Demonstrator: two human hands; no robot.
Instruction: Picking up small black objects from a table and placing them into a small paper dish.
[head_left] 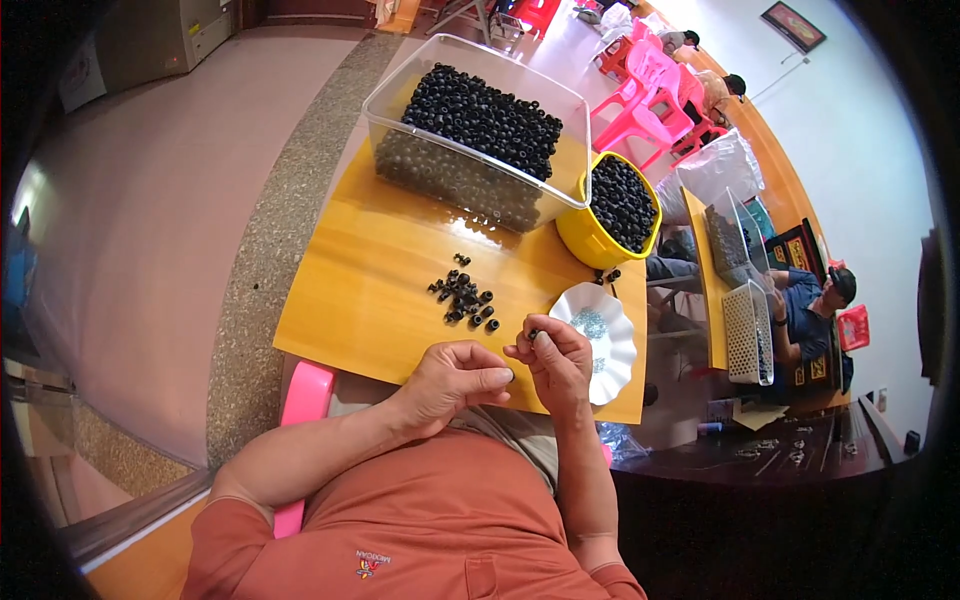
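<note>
My left hand (462,382) is closed in a pinch, with a small black piece (512,376) just showing at its fingertips. Close beside it, my right hand (558,362) pinches a small black ring-like part (533,334) between thumb and forefinger. Beyond the hands, a loose pile of small black cylindrical parts (462,297) lies on the yellow wooden table (360,310). A white wavy-rimmed dish (618,372), partly behind my right hand, holds tiny pale-blue clear pieces (592,325).
A large clear plastic tub (470,165) of black parts stands at the table's far side. Right of it is a yellow bin (580,238) of similar-looking black pieces. Another person (812,310) sits at a table on the right. Pink plastic chairs (645,100) stand behind.
</note>
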